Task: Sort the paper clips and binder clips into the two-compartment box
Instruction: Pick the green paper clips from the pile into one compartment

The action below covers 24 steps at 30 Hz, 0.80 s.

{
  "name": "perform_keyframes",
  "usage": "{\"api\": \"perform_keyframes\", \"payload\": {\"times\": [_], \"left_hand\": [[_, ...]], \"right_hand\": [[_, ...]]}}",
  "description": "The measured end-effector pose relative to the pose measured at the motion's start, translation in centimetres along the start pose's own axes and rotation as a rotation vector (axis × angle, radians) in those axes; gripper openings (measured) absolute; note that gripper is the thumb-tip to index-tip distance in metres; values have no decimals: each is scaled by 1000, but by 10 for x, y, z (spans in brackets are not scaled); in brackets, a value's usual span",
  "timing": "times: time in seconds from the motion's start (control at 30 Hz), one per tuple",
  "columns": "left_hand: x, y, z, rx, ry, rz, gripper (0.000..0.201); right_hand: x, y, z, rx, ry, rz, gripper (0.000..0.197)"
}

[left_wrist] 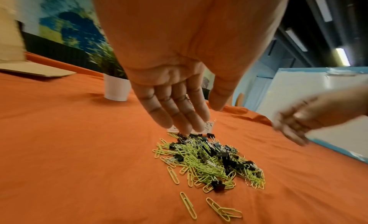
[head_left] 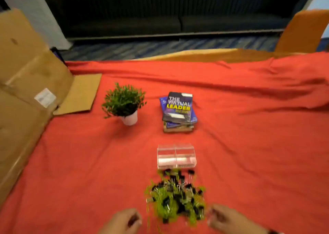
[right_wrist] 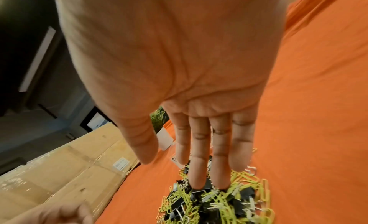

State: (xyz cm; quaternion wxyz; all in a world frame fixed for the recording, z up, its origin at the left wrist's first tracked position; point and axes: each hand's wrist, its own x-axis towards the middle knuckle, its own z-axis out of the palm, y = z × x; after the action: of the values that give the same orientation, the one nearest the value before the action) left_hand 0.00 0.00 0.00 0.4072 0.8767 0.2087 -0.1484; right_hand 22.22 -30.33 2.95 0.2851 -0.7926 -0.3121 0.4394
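over clip pile [head_left: 175,196] | head: box [head_left: 176,156] | wrists: straight fingers [right_wrist: 199,156]

Office lounge or common room, dark sofa [head_left: 178,18] along top of frame, patterned blue carpet [head_left: 160,47] beneath, business books [head_left: 179,111] at centre, cardboard boxes [head_left: 23,84] at left

sofa [head_left: 178,19]: black, against far wall | carpet [head_left: 160,48]: blue patterned | ceiling lights [left_wrist: 342,56]: long strips
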Motion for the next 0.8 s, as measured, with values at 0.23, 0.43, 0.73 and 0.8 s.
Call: {"api": "perform_keyframes", "payload": {"times": [0.23,0.43,0.73,0.8], "left_hand": [[72,32,34,166,29,64,9],[110,32,49,311,53,38,26],[102,6,54,352,64,18,25],[98,4,55,325,97,-12,19]], "right_hand": [[90,-31,29,-311,20,9,37],[136,-37,62,-667,48,-206,43],[133,-2,47,-749,198,-104,18],[131,0,46,-728,305,-124,17]]}}
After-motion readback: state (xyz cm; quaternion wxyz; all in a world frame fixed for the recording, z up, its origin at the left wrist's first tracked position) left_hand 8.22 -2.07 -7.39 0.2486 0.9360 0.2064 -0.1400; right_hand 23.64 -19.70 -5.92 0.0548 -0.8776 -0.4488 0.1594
